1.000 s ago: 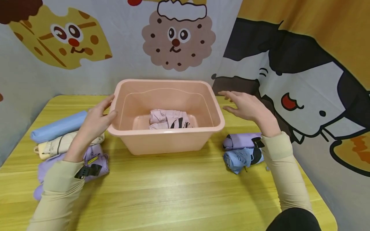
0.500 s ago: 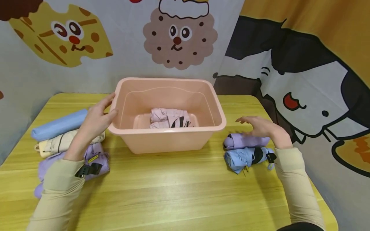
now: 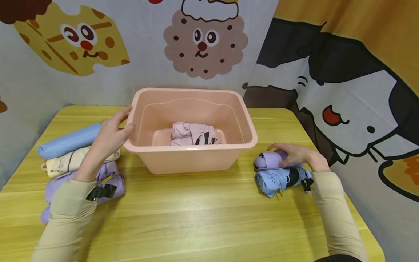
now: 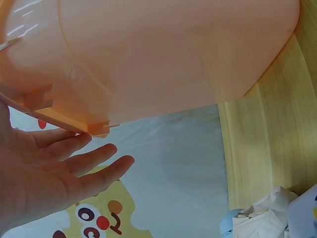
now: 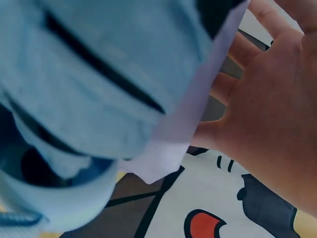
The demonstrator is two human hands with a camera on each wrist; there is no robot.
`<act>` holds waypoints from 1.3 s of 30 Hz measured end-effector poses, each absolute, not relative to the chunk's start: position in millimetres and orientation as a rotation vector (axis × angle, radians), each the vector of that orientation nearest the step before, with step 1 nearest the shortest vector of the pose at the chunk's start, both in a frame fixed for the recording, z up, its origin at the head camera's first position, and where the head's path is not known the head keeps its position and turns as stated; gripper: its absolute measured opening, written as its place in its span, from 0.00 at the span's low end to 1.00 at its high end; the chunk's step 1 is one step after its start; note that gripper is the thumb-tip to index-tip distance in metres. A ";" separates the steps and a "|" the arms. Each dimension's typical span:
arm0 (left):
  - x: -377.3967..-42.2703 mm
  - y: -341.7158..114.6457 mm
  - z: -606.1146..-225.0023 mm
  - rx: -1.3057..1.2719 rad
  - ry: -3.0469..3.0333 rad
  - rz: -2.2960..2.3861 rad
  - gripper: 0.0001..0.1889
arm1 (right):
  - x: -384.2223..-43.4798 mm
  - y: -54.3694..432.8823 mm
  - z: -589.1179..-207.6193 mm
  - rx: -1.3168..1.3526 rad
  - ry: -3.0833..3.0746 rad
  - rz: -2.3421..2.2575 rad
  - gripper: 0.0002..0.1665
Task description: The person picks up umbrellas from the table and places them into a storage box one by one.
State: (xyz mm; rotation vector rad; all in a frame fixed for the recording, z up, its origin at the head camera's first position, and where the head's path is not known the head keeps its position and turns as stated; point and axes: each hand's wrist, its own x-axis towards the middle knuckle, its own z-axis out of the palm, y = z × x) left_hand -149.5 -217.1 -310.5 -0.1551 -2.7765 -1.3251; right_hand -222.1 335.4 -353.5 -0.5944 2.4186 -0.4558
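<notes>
On the right of the table, my right hand [image 3: 294,154] is over a rolled purple folding umbrella [image 3: 269,161], thumb on the near side and fingers along the far side. In the right wrist view the fingers look extended, their tips hidden behind the purple cloth [image 5: 171,141]. Just nearer lies a rolled blue folding umbrella [image 3: 273,181]. My left hand [image 3: 111,134] rests against the left rim of a pink plastic tub [image 3: 186,160]. Its fingers are straight and spread under the rim in the left wrist view. Rolled pink umbrellas [image 3: 193,133] lie inside the tub.
At the left of the wooden table [image 3: 183,214] lie a light-blue roll [image 3: 70,140], a cream rolled umbrella [image 3: 63,163] and purple rolled umbrellas [image 3: 109,180], partly covered by the left forearm. A printed curtain [image 3: 137,83] hangs behind the table.
My right hand has come away from beside the tub's right rim, moving nearer and down to the purple umbrella. The left hand stays at the tub's left rim.
</notes>
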 end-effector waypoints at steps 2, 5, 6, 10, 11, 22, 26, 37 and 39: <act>-149.5 -217.0 -310.6 -0.149 -2.783 -1.322 0.32 | -223.2 335.6 -356.0 -0.612 2.438 -0.449 0.33; -149.3 -216.7 -310.5 -0.139 -2.789 -1.320 0.32 | -225.0 335.8 -359.5 -0.629 2.499 -0.429 0.31; -149.3 -216.6 -310.5 -0.138 -2.789 -1.318 0.32 | -225.5 336.0 -360.5 -0.640 2.523 -0.418 0.32; -149.3 -215.8 -310.0 -0.141 -2.785 -1.326 0.32 | -226.3 337.7 -365.7 -0.634 2.556 -0.432 0.40; -149.4 -215.7 -309.8 -0.142 -2.784 -1.330 0.32 | -226.3 337.9 -367.1 -0.625 2.551 -0.445 0.42; -148.9 -216.2 -308.9 -0.141 -2.788 -1.348 0.32 | -226.7 340.0 -377.4 -0.705 2.717 -0.365 0.41; -149.1 -216.0 -309.6 -0.140 -2.789 -1.340 0.32 | -226.9 339.5 -378.2 -0.731 2.781 -0.343 0.40; -149.3 -216.2 -309.8 -0.139 -2.791 -1.330 0.32 | -225.8 329.6 -365.5 -1.007 3.110 -0.081 0.41; -149.1 -216.2 -309.8 -0.138 -2.791 -1.327 0.32 | -225.4 327.3 -361.9 -1.035 3.159 -0.052 0.42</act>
